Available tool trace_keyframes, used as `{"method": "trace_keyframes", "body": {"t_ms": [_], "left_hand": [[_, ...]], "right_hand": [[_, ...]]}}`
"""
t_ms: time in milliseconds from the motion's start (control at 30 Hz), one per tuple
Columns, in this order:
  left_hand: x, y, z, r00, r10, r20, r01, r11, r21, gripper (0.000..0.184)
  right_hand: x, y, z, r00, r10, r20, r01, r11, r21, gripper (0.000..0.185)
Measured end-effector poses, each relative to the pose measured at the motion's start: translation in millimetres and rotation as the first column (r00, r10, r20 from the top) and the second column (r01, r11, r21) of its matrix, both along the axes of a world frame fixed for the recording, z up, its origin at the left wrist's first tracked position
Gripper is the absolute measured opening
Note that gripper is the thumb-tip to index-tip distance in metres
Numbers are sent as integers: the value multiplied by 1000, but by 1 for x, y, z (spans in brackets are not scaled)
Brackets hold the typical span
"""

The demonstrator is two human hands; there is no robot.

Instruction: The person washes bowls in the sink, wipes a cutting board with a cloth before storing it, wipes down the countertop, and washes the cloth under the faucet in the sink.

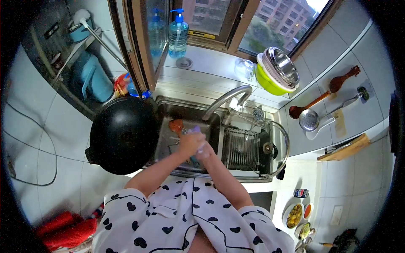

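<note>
Two hands (192, 144) closed around one purple item (195, 129) over sink basin (176, 110); one faucet (224, 98) beyond.

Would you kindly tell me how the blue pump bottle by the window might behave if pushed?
The pump bottle is probably heavy, as it seems well filled with liquid. Being tall and narrow, it might tip.
</note>
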State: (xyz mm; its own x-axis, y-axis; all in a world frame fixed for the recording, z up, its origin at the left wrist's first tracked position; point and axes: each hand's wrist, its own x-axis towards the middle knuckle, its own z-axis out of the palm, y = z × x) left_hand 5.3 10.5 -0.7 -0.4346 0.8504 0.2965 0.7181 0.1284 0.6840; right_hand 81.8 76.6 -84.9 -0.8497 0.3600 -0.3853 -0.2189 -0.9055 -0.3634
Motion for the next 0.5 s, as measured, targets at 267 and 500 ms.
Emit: {"method": "trace_keyframes", "body": {"t_ms": [267, 500], "left_hand": [[-20, 4, 13, 928, 163, 335, -110, 979, -172, 25], [37, -22, 58, 986, -131, -105, 138, 989, 61, 26]], "right_hand": [[15, 3, 46, 991, -20, 129, 29, 997, -71, 23], [23, -4, 44, 973, -108, -206, 126, 989, 79, 33]]}}
